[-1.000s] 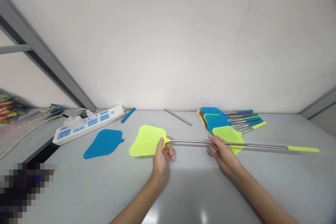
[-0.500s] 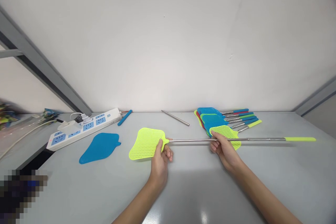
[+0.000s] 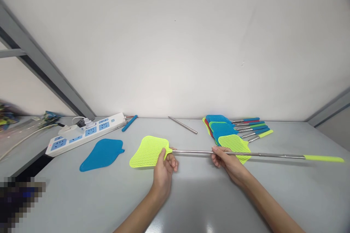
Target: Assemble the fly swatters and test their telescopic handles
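A yellow-green fly swatter (image 3: pixel 150 151) with an extended telescopic metal shaft lies across both my hands, just above the table. My left hand (image 3: pixel 164 165) pinches the neck where the perforated head meets the shaft. Around the middle of the shaft, the fingers of my right hand (image 3: pixel 226 160) are closed. The swatter's yellow-green grip (image 3: pixel 324 158) points to the right. Behind my right hand lies a pile of fly swatters (image 3: pixel 218 127) in blue, green, red and yellow-green, their shafts collapsed. A loose blue swatter head (image 3: pixel 102 154) rests on the left.
A white power strip (image 3: pixel 87 133) with plugs and cables stands at the back left, beside a blue handle (image 3: pixel 129 123). One loose metal rod (image 3: pixel 182 125) lies near the wall. Plastic-wrapped items (image 3: pixel 30 125) are at the far left of the grey table (image 3: pixel 191 204).
My right hand has slid a little left along the shaft, toward the head. The grip end has dropped lower and shifted right. My left hand keeps its hold on the neck.
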`<action>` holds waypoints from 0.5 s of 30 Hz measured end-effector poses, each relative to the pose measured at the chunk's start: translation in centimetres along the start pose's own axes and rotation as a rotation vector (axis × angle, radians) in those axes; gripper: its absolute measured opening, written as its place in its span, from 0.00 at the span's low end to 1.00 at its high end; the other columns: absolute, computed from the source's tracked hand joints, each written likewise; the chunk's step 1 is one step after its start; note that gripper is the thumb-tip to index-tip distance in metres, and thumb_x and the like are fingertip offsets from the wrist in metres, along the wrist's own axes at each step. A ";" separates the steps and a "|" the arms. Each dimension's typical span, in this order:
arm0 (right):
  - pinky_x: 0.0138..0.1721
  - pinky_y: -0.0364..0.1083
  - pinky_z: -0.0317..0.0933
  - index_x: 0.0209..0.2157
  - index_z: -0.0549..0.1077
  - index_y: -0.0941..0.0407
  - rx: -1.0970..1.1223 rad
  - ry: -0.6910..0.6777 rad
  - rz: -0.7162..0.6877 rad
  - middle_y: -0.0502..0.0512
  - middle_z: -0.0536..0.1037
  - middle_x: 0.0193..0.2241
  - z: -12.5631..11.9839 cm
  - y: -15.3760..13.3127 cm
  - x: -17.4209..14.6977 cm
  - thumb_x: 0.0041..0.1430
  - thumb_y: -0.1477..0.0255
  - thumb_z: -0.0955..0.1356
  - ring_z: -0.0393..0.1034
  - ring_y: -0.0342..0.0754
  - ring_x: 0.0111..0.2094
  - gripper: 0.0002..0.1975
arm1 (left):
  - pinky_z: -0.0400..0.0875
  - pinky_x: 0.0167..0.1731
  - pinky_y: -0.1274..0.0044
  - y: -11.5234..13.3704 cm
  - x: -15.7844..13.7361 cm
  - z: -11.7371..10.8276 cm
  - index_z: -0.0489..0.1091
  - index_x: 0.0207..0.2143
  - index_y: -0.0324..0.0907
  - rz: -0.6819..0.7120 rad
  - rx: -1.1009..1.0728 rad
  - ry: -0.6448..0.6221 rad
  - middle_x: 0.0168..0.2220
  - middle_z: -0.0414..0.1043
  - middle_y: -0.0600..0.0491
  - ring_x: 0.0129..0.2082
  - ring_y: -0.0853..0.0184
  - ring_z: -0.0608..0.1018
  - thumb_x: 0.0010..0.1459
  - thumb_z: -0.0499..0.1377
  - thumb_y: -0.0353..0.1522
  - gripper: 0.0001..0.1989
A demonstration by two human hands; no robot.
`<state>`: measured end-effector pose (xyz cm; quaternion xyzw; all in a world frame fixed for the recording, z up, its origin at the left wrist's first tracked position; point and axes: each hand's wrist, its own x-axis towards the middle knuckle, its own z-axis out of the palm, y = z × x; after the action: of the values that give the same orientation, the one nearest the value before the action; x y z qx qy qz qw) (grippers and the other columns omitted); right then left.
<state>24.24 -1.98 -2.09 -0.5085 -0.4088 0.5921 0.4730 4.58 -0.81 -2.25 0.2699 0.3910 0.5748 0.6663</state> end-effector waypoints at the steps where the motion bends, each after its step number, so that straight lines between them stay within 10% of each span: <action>1: 0.20 0.40 0.48 0.17 0.66 0.60 -0.006 -0.016 -0.007 0.50 0.64 0.16 0.0 0.0 0.0 0.47 0.63 0.64 0.55 0.38 0.18 0.15 | 0.55 0.19 0.79 0.0 0.0 0.0 0.64 0.28 0.38 -0.002 0.002 0.000 0.12 0.54 0.60 0.13 0.75 0.58 0.52 0.48 0.39 0.13; 15: 0.21 0.42 0.39 0.16 0.58 0.57 -0.117 -0.082 -0.083 0.44 0.56 0.12 -0.2 0.1 -0.1 0.46 0.65 0.65 0.46 0.38 0.17 0.15 | 0.55 0.19 0.79 0.0 -0.1 0.2 0.65 0.28 0.38 0.007 0.041 -0.006 0.12 0.54 0.60 0.13 0.75 0.58 0.52 0.47 0.42 0.17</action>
<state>24.37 -2.06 -2.21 -0.4931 -0.4824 0.5676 0.4494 4.70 -0.90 -2.11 0.2866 0.4000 0.5682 0.6596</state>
